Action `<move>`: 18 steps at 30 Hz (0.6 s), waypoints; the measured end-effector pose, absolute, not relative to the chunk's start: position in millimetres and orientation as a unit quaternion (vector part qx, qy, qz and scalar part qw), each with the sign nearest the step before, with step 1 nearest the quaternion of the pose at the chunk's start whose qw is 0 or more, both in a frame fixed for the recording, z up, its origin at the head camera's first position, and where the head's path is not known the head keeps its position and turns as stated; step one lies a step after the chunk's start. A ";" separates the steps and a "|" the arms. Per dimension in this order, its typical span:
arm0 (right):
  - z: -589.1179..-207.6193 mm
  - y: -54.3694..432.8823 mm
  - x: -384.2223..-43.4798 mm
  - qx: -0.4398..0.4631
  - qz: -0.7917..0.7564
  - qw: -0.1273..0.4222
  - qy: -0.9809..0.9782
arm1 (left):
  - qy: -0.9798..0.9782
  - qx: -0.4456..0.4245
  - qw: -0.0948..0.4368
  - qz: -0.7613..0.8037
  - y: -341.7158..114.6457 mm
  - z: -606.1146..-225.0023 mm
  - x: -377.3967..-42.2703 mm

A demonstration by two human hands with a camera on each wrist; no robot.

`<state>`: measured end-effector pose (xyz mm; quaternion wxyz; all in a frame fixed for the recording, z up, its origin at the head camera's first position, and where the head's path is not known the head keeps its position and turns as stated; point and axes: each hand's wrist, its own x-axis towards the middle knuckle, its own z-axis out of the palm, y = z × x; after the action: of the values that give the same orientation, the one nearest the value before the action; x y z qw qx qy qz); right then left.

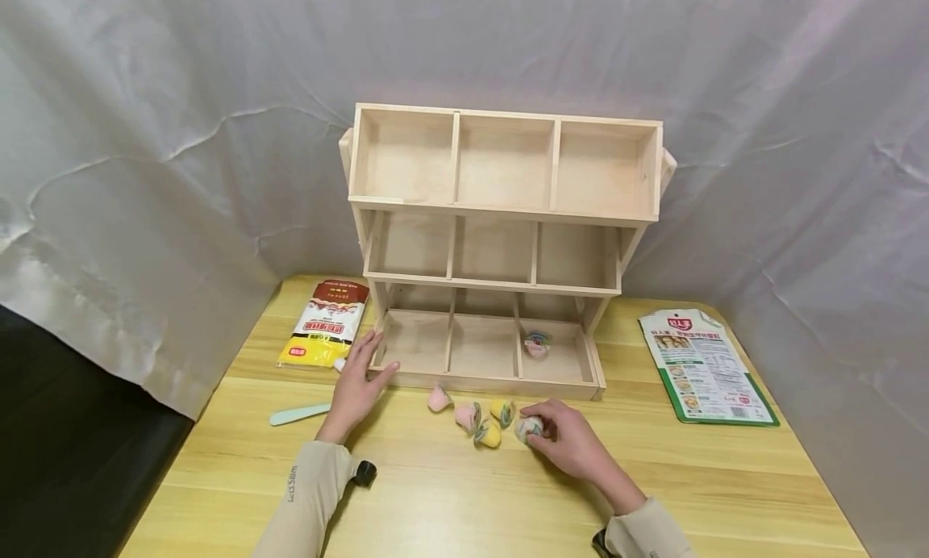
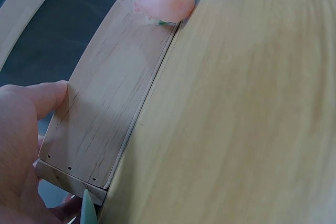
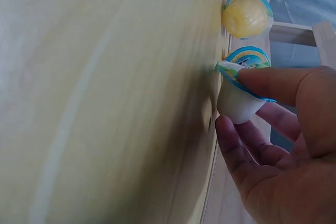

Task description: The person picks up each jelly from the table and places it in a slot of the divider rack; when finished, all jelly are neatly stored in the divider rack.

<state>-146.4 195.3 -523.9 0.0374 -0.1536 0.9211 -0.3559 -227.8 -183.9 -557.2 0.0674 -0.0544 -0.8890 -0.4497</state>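
My right hand (image 1: 569, 441) pinches a small white jelly cup (image 3: 239, 103) with a blue-green lid, thumb at the lid and fingertips against the cup. My left hand (image 1: 353, 389) rests at the front left corner of a wooden three-tier rack (image 1: 479, 382), its thumb touching the front board's upper edge. Between the hands, pink jelly cups (image 1: 466, 416) and yellow jelly cups (image 1: 489, 435) lie on the table before the rack. Another jelly cup (image 1: 537, 344) sits in the bottom tier's right compartment.
A red, white and yellow packet (image 1: 322, 324) lies left of the rack. Near my left wrist is a pale green flat stick-like thing (image 1: 299, 414), partly behind the arm. On the right lies a white and green packet (image 1: 707, 368). Grey curtains (image 1: 791, 179) surround the table.
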 end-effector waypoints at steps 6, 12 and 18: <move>-521.2 195.7 -147.5 -0.156 -0.360 0.006 0.920 | -0.890 -0.054 0.068 -0.448 -184.2 -557.2 -227.9; -523.0 193.8 -148.8 -0.148 -0.373 -0.006 0.916 | -0.888 -0.054 0.066 -0.452 -184.1 -557.3 -227.6; -521.2 191.4 -151.4 -0.102 -0.405 -0.004 0.909 | -0.887 -0.051 0.062 -0.454 -184.0 -556.8 -226.9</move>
<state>-151.4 191.4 -521.2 -0.0039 -0.1022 0.9088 -0.4045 -226.9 -184.0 -556.8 0.0619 -0.0506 -0.8874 -0.4539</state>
